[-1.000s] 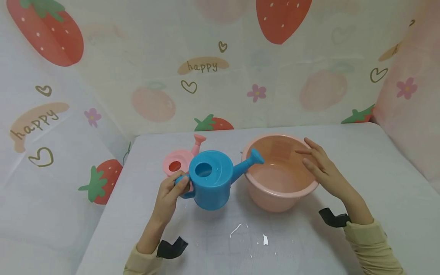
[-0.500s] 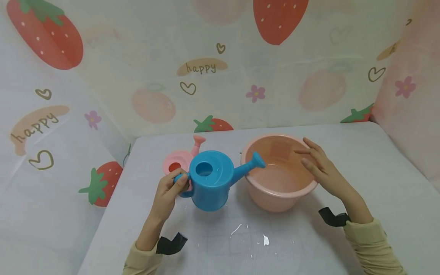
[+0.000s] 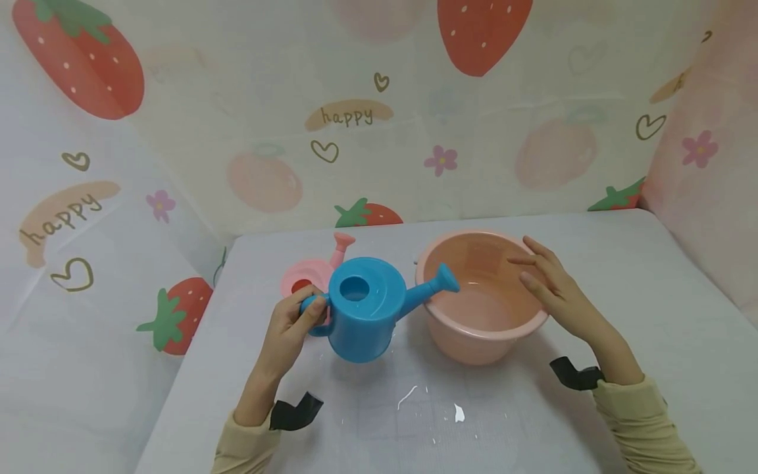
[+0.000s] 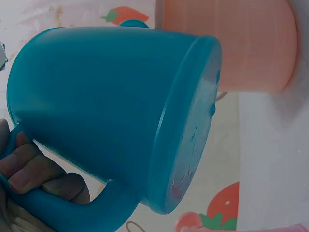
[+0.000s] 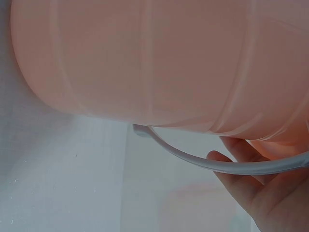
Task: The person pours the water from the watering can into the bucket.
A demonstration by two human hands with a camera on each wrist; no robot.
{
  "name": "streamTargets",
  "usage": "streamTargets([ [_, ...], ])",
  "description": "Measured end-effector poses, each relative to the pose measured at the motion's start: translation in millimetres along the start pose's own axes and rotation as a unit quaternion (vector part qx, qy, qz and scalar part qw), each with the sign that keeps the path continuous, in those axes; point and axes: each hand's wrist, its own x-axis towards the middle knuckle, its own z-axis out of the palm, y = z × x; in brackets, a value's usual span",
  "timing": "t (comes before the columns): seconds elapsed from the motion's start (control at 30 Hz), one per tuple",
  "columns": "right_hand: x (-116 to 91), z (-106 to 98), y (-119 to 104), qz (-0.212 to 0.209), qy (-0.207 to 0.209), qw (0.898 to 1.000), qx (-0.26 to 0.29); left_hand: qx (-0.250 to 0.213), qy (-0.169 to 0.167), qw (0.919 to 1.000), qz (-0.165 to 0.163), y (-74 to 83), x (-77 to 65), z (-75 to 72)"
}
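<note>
My left hand grips the handle of a blue watering can, fingers curled through its loop and thumb on top. The can is held up, its wet underside showing in the left wrist view, and leans toward the pink bucket. Its spout reaches over the bucket's left rim. On the bucket's right side, my right hand lies at the rim with fingers loosely extended over the inside. In the right wrist view, the bucket's grey carrying handle passes across that hand's fingers.
A smaller pink watering can stands behind the blue one, partly hidden by it and my left hand. Puddles and drops of water lie on the white table in front. Printed cloth walls off the back and sides.
The blue watering can has tipped slightly further toward the bucket, its spout end lower and a little to the right. My left hand has risen slightly. The right hand stays in place.
</note>
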Motion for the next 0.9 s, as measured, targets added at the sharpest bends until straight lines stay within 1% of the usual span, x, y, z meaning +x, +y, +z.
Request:
streamTargets([
  [0.23,-0.6,0.2,1.1,0.008,-0.001,1.0,0.0,0.006,-0.001,1.0,0.005,-0.3,2.7,-0.1],
  [0.4,-0.7,0.6,0.4,0.008,-0.003,1.0,0.001,0.015,0.014,0.9998,0.007,0.7,2.8,1.7],
  [0.67,-0.6,1.8,3.1,0.013,-0.003,1.0,-0.003,0.036,0.033,0.9988,-0.006,4.7,3.1,3.9],
  [0.9,-0.8,0.7,0.6,0.01,-0.006,1.0,-0.003,0.062,0.048,0.9969,-0.013,11.3,7.4,4.8],
])
